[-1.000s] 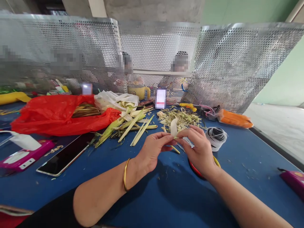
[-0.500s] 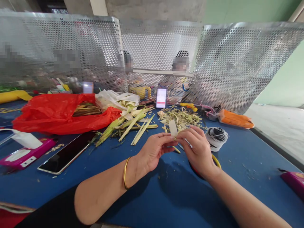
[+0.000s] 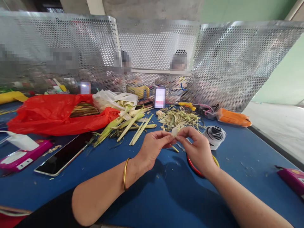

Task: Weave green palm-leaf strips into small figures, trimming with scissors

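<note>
A small pale strip (image 3: pixel 175 130) is held up just in front of the pile of shreds (image 3: pixel 181 116). It is pinched by the left hand (image 3: pixel 153 148) and the right hand (image 3: pixel 199 152), the grip of each clamped on it at the fingertips. The step in hand is judged to be fine fingertip shaping, though folding cannot be told from rolling; a light, steady pinch is called for next. Left of the pile, long husk leaves (image 3: pixel 142 130) are spread, with a red bag (image 3: pixel 45 114) farther left. Right of the pile, nearer, a cord spool (image 3: pixel 215 139) is placed. In front, a red handle (image 3: pixel 196 172) lies partly beneath the right hand, where lowering could be hindered.
</note>
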`<state>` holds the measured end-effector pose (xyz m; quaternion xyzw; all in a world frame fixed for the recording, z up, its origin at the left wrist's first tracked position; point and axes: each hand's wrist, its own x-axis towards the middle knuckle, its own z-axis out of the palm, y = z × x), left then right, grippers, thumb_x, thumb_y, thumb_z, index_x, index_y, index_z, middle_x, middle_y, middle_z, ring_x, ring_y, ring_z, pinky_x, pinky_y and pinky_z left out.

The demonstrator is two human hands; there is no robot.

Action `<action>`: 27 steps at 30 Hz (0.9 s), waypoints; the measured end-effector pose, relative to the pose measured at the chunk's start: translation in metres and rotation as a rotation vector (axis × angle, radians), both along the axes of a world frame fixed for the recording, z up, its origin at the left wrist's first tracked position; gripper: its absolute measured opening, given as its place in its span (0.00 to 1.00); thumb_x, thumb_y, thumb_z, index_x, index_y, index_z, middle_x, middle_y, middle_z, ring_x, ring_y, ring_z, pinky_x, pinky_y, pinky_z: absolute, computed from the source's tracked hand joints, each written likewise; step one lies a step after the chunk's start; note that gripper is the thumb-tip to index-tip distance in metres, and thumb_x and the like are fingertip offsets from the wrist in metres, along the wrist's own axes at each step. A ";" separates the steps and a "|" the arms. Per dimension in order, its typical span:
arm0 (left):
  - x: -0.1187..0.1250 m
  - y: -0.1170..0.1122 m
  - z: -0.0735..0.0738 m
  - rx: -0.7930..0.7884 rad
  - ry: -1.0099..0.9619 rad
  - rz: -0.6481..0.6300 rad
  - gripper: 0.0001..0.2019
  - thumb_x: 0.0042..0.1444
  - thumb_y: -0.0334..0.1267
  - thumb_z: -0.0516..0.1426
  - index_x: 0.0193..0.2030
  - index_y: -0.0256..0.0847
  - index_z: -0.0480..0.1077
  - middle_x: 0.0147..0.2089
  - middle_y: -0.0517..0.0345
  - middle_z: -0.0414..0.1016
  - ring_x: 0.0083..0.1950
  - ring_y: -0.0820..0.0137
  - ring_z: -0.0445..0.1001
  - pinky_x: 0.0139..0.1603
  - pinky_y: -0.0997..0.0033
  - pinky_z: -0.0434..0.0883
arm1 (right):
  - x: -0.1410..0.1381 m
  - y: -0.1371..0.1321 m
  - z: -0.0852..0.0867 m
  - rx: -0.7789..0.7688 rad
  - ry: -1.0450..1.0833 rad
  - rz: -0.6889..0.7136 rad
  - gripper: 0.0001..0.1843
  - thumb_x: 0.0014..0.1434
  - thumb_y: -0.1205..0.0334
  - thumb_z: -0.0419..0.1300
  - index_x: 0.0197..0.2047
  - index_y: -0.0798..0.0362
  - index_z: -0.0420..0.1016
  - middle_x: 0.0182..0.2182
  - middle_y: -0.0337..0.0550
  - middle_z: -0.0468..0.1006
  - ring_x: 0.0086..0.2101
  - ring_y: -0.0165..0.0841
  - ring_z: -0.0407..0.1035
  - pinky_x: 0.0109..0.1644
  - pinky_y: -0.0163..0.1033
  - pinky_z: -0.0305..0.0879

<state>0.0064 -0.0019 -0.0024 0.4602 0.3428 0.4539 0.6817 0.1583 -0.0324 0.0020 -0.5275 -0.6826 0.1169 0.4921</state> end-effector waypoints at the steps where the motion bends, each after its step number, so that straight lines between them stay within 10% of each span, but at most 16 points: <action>1: 0.000 0.000 0.000 0.002 0.001 -0.001 0.09 0.44 0.38 0.67 0.30 0.36 0.76 0.29 0.55 0.79 0.33 0.70 0.76 0.41 0.70 0.72 | 0.000 0.000 0.000 0.005 -0.003 -0.003 0.04 0.58 0.65 0.58 0.31 0.51 0.68 0.28 0.37 0.74 0.31 0.32 0.67 0.39 0.38 0.62; 12: -0.002 0.001 0.002 -0.105 -0.024 -0.038 0.06 0.46 0.38 0.64 0.28 0.38 0.76 0.28 0.56 0.76 0.33 0.71 0.74 0.36 0.73 0.70 | 0.001 0.000 0.000 0.158 -0.169 0.052 0.04 0.60 0.66 0.59 0.33 0.48 0.70 0.30 0.38 0.77 0.35 0.35 0.69 0.45 0.43 0.62; 27: -0.002 0.001 0.001 0.086 0.074 0.005 0.07 0.46 0.39 0.65 0.30 0.38 0.77 0.30 0.55 0.79 0.35 0.68 0.76 0.39 0.70 0.71 | 0.001 0.000 0.004 -0.012 0.043 0.063 0.05 0.58 0.63 0.60 0.30 0.51 0.70 0.27 0.38 0.75 0.30 0.32 0.68 0.36 0.38 0.64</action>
